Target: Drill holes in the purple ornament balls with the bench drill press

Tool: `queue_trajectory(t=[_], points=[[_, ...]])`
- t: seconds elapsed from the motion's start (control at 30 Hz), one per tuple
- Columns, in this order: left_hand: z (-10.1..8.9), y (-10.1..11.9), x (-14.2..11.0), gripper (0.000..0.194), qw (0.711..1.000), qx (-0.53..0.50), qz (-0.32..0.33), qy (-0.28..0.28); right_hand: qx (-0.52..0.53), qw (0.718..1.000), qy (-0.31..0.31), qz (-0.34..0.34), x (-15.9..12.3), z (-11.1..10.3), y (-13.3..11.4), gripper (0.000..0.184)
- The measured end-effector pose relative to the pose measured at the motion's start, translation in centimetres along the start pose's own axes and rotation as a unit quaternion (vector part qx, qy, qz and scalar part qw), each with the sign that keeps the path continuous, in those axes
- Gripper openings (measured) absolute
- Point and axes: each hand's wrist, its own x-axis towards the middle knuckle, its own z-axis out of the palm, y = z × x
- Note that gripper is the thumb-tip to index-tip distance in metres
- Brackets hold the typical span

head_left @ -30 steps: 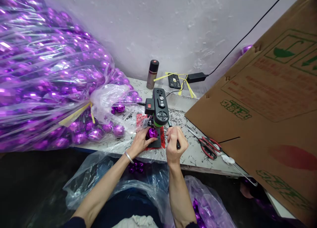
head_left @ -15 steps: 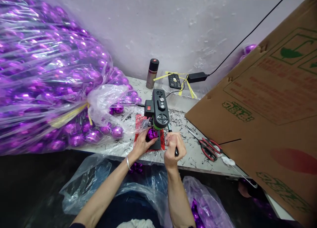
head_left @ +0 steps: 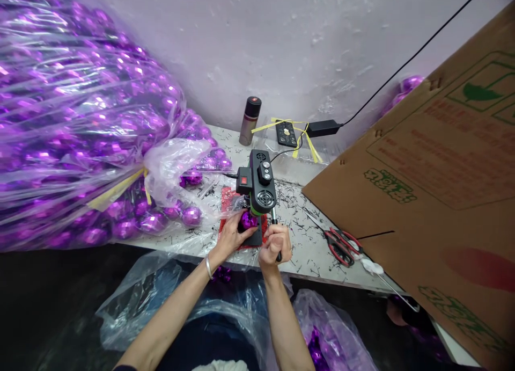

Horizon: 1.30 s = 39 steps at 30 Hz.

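A shiny purple ball (head_left: 248, 220) sits under the head of a small black bench machine (head_left: 262, 180). My left hand (head_left: 231, 235) grips the ball from the left, thumb across its front. The fingers of my right hand (head_left: 276, 246) are wrapped round the black-ended lever (head_left: 274, 216) on the machine's right side. Beneath the machine lie a dark base plate (head_left: 253, 238) and a red sheet (head_left: 227, 197). The underside of the machine's head hides the top of the ball.
A big clear bag of purple balls (head_left: 92, 118) fills the left. Red-handled scissors (head_left: 341, 245) lie right, beside a large cardboard box (head_left: 422, 199). Behind stand a spray can (head_left: 250, 121) and a phone-like black slab (head_left: 285, 133). Dark scraps litter the white table (head_left: 309, 253).
My right hand has moved left and slightly down with the lever, closer to the machine. My left hand stays on the ball. The whole view has shifted slightly.
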Motion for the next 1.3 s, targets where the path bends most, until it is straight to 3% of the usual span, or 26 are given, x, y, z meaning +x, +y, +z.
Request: queue_trajectory(t=[0.53,0.73,0.9,1.0,1.07,1.13,1.2,1.3], points=[[0.0,-0.1,0.5,0.051,1.000,-0.017,0.007,0.001,0.037,0.999,-0.029,-0.023,-0.8,0.0,1.0,0.037],[-0.2,0.3,0.9,0.053,1.000,-0.025,0.006,-0.006,0.025,0.999,-0.029,0.026,2.6,-0.2,-1.3,0.036],[-2.3,1.1,-2.7,0.053,0.998,-0.003,0.057,-0.015,0.028,0.991,-0.065,0.112,6.3,-0.6,-4.1,0.042],[-4.7,1.6,-6.3,0.061,0.994,0.035,0.097,-0.020,0.030,0.992,-0.077,0.098,5.8,-0.9,-4.2,0.041],[-6.5,1.7,-7.0,0.066,0.993,0.055,0.100,0.000,0.033,0.994,-0.071,0.082,4.9,-0.9,-3.9,0.040],[-8.4,1.5,-5.2,0.052,0.992,0.082,0.082,0.044,0.037,0.995,-0.051,0.073,4.2,-0.7,-3.5,0.039],[-10.2,0.9,-1.2,0.032,0.986,0.134,0.035,0.088,0.039,0.996,-0.039,0.071,3.8,-0.6,-3.3,0.038],[-12.2,-0.9,6.2,0.030,0.962,0.232,-0.114,0.086,0.036,0.996,-0.054,0.066,3.9,-0.7,-3.3,0.039]])
